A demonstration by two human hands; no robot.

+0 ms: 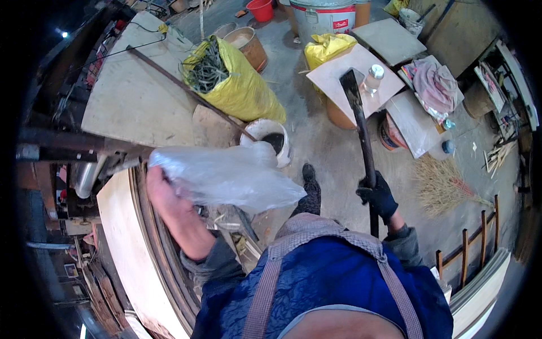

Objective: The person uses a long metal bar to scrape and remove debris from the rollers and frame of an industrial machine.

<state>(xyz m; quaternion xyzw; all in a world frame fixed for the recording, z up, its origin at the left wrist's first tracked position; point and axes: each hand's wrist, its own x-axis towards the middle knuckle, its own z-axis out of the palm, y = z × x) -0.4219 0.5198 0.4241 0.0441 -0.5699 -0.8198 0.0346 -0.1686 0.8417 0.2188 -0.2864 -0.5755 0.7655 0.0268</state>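
Hands were both occupied in this downward view of a cluttered workshop. The left hand, bare, was raised at the left of the frame with its fingers clenched on one end of a crumpled, translucent clear plastic bag, which spread out to the right, in front of the round white plastic bucket with dark contents standing on the concrete floor. The right hand, in a black glove, had its fingers clenched around the long dark handle of a flat-bladed dark metal tool, held upright so that its broad blade pointed away from the person and overlapped, in the picture, a pale square board. A clear plastic bottle with a white cap lay on that board just beside the blade. To the left of the bucket a large yellow sack stuffed with dark strips leaned against a wide pale wooden surface, across which a long thin dark rod ran diagonally. A straw broom lay on the floor to the right of the gloved hand, and a pink cloth was heaped on another board beyond it. The person wore a blue quilted jacket with checked straps, and 1 dark shoe showed between the 2 hands.
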